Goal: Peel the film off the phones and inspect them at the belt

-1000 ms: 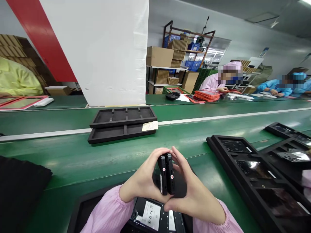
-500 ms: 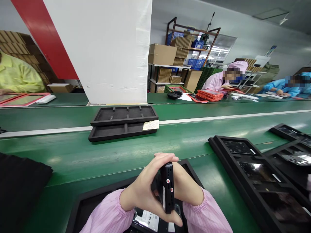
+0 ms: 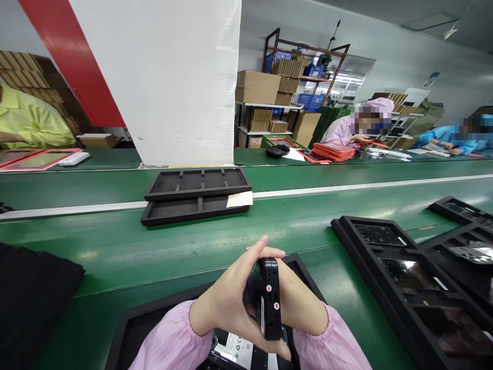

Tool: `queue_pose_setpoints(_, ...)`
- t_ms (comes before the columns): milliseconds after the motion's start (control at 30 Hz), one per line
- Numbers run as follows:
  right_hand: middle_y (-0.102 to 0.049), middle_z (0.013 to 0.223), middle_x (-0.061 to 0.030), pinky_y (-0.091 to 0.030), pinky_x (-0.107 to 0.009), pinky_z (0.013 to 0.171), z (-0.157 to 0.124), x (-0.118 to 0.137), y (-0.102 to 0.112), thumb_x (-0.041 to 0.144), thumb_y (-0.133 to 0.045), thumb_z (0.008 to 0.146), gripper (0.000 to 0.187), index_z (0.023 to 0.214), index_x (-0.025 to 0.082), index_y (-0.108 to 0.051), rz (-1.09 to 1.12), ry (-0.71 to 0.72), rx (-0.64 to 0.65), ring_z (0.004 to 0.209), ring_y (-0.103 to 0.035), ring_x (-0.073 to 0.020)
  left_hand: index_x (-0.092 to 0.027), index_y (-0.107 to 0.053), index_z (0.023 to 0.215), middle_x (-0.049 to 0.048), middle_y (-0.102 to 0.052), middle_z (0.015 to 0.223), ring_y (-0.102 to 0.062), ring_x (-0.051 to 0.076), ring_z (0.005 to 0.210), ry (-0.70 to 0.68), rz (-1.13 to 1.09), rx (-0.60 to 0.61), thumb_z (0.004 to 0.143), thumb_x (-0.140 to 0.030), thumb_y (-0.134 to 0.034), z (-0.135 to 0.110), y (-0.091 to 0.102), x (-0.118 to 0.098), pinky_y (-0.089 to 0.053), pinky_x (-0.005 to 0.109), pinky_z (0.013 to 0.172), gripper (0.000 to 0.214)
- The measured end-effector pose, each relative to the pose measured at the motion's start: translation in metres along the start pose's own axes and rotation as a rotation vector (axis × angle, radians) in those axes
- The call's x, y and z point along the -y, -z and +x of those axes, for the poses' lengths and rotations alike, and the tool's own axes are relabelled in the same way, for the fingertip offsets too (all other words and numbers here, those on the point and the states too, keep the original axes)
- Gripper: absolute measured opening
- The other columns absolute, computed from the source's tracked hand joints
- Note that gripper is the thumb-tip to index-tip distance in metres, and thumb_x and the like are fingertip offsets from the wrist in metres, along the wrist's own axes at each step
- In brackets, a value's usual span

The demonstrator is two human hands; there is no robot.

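Note:
My left hand (image 3: 231,303) and my right hand (image 3: 298,303) press together around a black device (image 3: 271,298) held on edge, its narrow side with two small red dots facing me. A second device seems to sit behind it, mostly hidden by my left palm. Both hands hover above a black foam tray (image 3: 154,329) at the near edge, where another black device with a white label (image 3: 241,347) lies under my wrists. Pink sleeves cover both forearms.
Two stacked black foam trays (image 3: 196,195) lie on the green conveyor (image 3: 115,241). Long black trays with devices (image 3: 404,272) stand at the right. A black cloth (image 3: 34,298) lies left. People sit across the line by red frames (image 3: 331,150).
The two devices, held side by side with fingertips meeting, have been pressed together. My left hand now wraps over them and my right hand lies behind them.

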State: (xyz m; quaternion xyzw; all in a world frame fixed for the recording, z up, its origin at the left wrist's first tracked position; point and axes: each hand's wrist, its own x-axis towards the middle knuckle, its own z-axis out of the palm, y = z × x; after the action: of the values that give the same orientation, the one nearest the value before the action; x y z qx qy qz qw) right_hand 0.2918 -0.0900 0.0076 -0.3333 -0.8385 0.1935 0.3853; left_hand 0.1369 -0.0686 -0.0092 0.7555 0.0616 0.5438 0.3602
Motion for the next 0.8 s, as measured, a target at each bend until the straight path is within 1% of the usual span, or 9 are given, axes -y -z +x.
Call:
queue_pose_setpoints(67, -0.062, 0.110, -0.0109, -0.057, -0.039, 0.088, 0.002, 0.004, 0.001, 0.025, -0.070, 0.081, 0.052, 0.127, 0.016, -0.048, 0.015, 0.012, -0.009, 0.103, -0.063, -0.0240, -0.028, -0.017, 0.156, 0.0149, -0.059, 0.133, -0.063, 0.031, 0.117, -0.019, -0.007, -0.016, 0.045, -0.061, -0.090, 0.001, 0.000, -0.001, -0.054, 0.041, 0.102, 0.138)
queue_pose_setpoints(233, -0.063, 0.102, -0.0087, -0.057, -0.036, 0.082, 0.003, 0.010, 0.005, 0.021, -0.069, 0.079, 0.042, 0.118, 0.015, -0.052, 0.013, -0.005, 0.016, 0.094, -0.063, -0.0215, -0.027, -0.018, 0.156, 0.0139, -0.058, 0.133, -0.063, 0.029, 0.118, -0.029, -0.004, -0.028, 0.049, -0.063, -0.088, 0.001, -0.002, -0.001, -0.052, 0.038, 0.103, 0.133)
queue_pose_setpoints(333, -0.063, 0.099, -0.0092, -0.058, -0.036, 0.078, 0.000, 0.008, 0.006, 0.020, -0.068, 0.078, 0.043, 0.118, 0.014, -0.053, 0.013, -0.037, 0.041, 0.092, -0.063, -0.0219, -0.027, -0.017, 0.156, 0.0135, -0.059, 0.131, -0.063, 0.028, 0.117, -0.034, 0.015, -0.036, 0.053, -0.064, -0.086, 0.001, -0.005, 0.000, -0.053, 0.037, 0.102, 0.130)
queue_pose_setpoints(467, -0.063, 0.097, -0.0081, -0.058, -0.035, 0.075, -0.005, 0.004, 0.006, 0.017, -0.066, 0.076, 0.045, 0.119, 0.014, -0.052, 0.032, -0.067, 0.078, 0.088, -0.063, -0.0208, -0.027, -0.015, 0.157, 0.0145, -0.059, 0.130, -0.064, 0.030, 0.115, -0.001, 0.043, -0.041, 0.053, -0.063, -0.087, 0.001, -0.009, -0.003, -0.055, 0.042, 0.099, 0.132)
queue_pose_setpoints(600, -0.063, 0.097, -0.0073, -0.058, -0.034, 0.074, -0.008, 0.001, 0.005, 0.016, -0.070, 0.073, 0.042, 0.112, 0.015, -0.055, 0.021, -0.106, 0.142, 0.087, -0.063, -0.0211, -0.028, -0.012, 0.156, 0.0144, -0.060, 0.128, -0.067, 0.031, 0.108, 0.046, 0.100, -0.049, 0.050, -0.054, -0.092, 0.000, -0.013, -0.009, -0.057, 0.044, 0.095, 0.136)
queue_pose_setpoints(700, -0.062, 0.101, -0.0069, -0.058, -0.034, 0.079, -0.009, 0.000, 0.003, 0.015, -0.071, 0.071, 0.044, 0.112, 0.016, -0.054, 0.035, -0.099, 0.155, 0.091, -0.063, -0.0213, -0.027, -0.011, 0.156, 0.0139, -0.058, 0.129, -0.066, 0.030, 0.109, 0.069, 0.134, -0.044, 0.054, -0.044, -0.092, 0.000, -0.014, -0.014, -0.056, 0.045, 0.096, 0.132)
queue_pose_setpoints(800, -0.061, 0.100, -0.0064, -0.057, -0.034, 0.077, -0.009, -0.001, 0.001, 0.014, -0.073, 0.069, 0.044, 0.109, 0.016, -0.055, 0.032, -0.116, 0.187, 0.089, -0.061, -0.0202, -0.026, -0.012, 0.156, 0.0131, -0.058, 0.128, -0.064, 0.030, 0.112, 0.076, 0.158, -0.038, 0.057, -0.039, -0.089, 0.000, -0.015, -0.018, -0.056, 0.044, 0.097, 0.126)
